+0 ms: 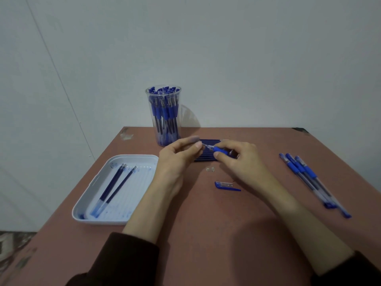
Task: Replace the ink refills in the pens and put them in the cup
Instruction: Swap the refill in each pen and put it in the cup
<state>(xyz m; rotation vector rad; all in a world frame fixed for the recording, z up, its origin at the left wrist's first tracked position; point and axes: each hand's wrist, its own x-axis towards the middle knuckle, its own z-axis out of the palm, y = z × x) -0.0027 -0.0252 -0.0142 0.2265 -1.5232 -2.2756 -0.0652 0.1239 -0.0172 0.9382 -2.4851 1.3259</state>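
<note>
The reddish table [206, 234] carries a clear cup [162, 89] at its far edge, a white tray [135, 156] on the left, a row of refills [206, 158] mid-table, a loose cap [225, 186], and three pens [305, 174] on the right.

Cup [163, 120]: clear, tall, upright at the table's 12 o'clock, packed with blue pens.
Held pen [218, 150]: blue grip, uncapped, nearly level, tip toward 9 o'clock, over the table's centre.
Refill row [206, 158]: dark blue, flat, side by side under it.
Pen cap [225, 185]: blue, flat, at its 6 o'clock.
Loose pens [309, 176]: three together, 3 o'clock.
Tray-side refills [115, 186]: a few, flat, 9 o'clock.
</note>
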